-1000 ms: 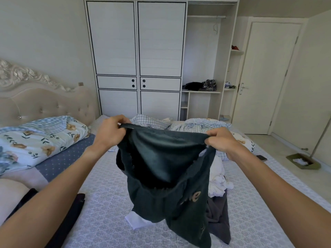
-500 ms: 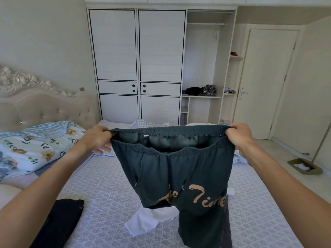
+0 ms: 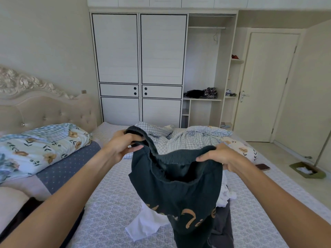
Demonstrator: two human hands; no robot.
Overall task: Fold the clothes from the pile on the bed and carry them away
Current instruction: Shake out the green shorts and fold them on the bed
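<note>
Dark green trousers (image 3: 179, 190) with tan lettering hang in the air above the bed (image 3: 111, 203). My left hand (image 3: 123, 145) grips the elastic waistband at its left end, bunched up. My right hand (image 3: 220, 156) grips the waistband at its right side. The waistband sags between them and the legs hang down. Under the trousers lies the pile: a white garment (image 3: 146, 224), another white piece (image 3: 226, 196) and a dark grey garment (image 3: 223, 228), partly hidden.
A folded floral quilt (image 3: 35, 149) lies by the headboard at left. A crumpled checked quilt (image 3: 188, 138) lies at the bed's far end. A phone (image 3: 262, 167) sits near the right edge. A dark garment (image 3: 23, 217) lies at lower left. The wardrobe's open shelf (image 3: 202, 99) holds clothes. A dustpan (image 3: 307, 170) stands on the floor.
The waistband was stretched taut and wide half a second ago. Both hands have come closer together and lower, so the waistband now sags and bunches in my left hand.
</note>
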